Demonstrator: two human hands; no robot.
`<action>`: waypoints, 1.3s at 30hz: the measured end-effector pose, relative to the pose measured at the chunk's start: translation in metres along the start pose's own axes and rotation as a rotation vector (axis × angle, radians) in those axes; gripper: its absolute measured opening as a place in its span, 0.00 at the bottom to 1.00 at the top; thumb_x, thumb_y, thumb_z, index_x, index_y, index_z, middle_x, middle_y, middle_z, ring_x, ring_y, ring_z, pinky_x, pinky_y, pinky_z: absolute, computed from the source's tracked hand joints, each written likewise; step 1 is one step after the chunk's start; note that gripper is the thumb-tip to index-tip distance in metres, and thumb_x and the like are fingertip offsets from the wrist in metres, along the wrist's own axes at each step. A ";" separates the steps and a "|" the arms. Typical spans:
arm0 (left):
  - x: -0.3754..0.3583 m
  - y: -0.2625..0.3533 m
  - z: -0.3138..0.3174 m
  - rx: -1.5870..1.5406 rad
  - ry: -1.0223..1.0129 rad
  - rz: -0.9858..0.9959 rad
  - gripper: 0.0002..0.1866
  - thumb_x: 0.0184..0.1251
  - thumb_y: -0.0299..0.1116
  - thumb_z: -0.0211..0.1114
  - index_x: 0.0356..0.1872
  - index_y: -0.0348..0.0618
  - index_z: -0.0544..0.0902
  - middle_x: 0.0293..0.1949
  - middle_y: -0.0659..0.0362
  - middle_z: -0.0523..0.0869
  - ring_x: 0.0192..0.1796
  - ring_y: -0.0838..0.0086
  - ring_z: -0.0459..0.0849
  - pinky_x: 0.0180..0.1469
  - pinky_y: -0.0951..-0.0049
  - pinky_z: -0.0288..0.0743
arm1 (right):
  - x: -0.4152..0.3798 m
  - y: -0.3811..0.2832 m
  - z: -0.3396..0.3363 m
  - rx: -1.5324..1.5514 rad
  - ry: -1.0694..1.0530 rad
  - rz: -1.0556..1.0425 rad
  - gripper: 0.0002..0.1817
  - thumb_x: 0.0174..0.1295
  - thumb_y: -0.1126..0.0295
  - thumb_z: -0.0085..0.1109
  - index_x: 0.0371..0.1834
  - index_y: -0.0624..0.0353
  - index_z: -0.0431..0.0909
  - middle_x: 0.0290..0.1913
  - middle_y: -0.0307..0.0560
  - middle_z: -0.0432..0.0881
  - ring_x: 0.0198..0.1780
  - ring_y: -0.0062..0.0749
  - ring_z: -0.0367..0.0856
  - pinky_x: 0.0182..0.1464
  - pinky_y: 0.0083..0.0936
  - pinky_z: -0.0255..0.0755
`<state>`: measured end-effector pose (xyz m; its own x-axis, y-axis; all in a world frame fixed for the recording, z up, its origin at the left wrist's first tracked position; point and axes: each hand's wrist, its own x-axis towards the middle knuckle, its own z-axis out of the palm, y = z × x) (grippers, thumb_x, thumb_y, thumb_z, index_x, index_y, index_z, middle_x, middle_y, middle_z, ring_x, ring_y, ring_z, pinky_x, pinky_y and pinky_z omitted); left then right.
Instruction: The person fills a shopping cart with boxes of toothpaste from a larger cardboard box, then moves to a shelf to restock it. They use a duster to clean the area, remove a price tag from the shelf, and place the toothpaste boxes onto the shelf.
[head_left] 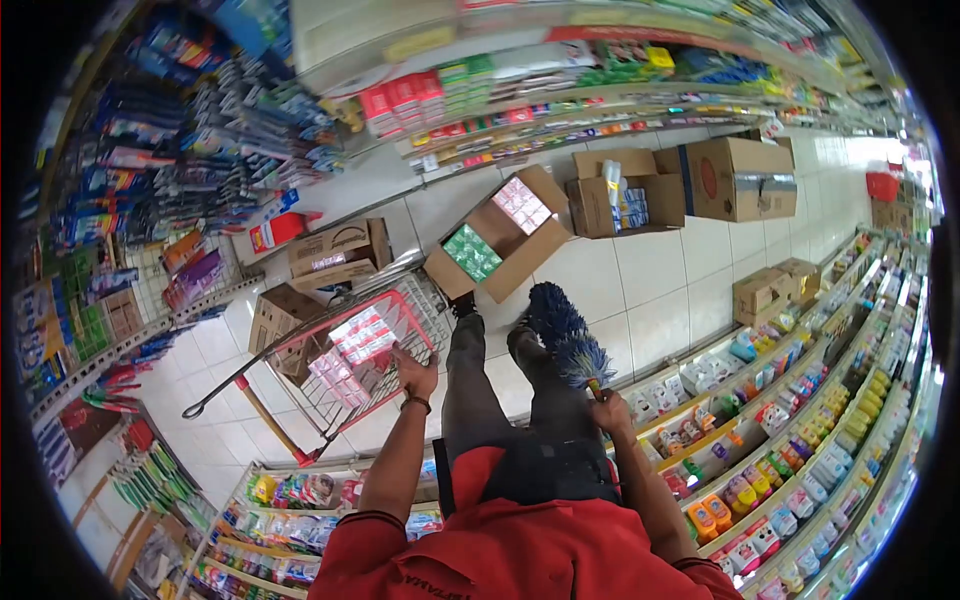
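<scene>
My left hand (415,374) is at the right side of a shopping cart (407,303), next to pink and white packs (364,335) inside it; its fingers are apart and seem to hold nothing. More pink packs (338,378) lie nearer to me in the cart. My right hand (608,411) is wrapped round the handle of a blue duster (556,318), whose fluffy head points forward beside my right leg. Ahead of my feet, an open carton (530,262) holds green packs (471,253) and pink-white packs (521,206).
An open box (660,190) and a taped carton (741,180) stand along the far shelves. Smaller cartons (765,295) sit by the right shelves, which carry bottles (708,515). Open cartons (341,250) stand beyond the cart, near hanging goods.
</scene>
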<state>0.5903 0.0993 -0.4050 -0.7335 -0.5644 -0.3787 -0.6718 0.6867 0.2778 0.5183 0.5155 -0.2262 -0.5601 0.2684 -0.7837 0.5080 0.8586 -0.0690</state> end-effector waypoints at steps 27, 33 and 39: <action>-0.100 0.021 0.042 0.219 -0.771 -0.228 0.54 0.58 0.64 0.70 0.73 0.27 0.63 0.68 0.36 0.76 0.71 0.47 0.74 0.72 0.56 0.68 | 0.025 0.272 -0.039 0.396 0.044 0.212 0.31 0.56 0.53 0.69 0.58 0.65 0.82 0.52 0.66 0.86 0.58 0.59 0.83 0.61 0.42 0.73; -0.101 0.058 0.081 -0.135 -0.072 0.073 0.39 0.60 0.30 0.74 0.71 0.32 0.64 0.64 0.40 0.78 0.67 0.44 0.77 0.71 0.55 0.68 | 0.030 0.275 -0.031 0.492 0.154 0.085 0.25 0.55 0.62 0.69 0.51 0.71 0.83 0.41 0.71 0.86 0.47 0.59 0.87 0.51 0.42 0.77; -0.073 0.085 0.108 -0.913 -0.199 -0.181 0.27 0.60 0.27 0.66 0.62 0.35 0.72 0.55 0.42 0.84 0.53 0.52 0.86 0.56 0.57 0.79 | 0.053 0.317 -0.047 0.372 0.061 0.095 0.29 0.54 0.57 0.68 0.52 0.71 0.83 0.45 0.73 0.85 0.52 0.63 0.84 0.55 0.45 0.76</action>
<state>0.5976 0.2484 -0.4492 -0.6359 -0.4810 -0.6036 -0.6563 -0.0745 0.7508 0.6188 0.8225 -0.2611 -0.5315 0.3742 -0.7599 0.7557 0.6148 -0.2258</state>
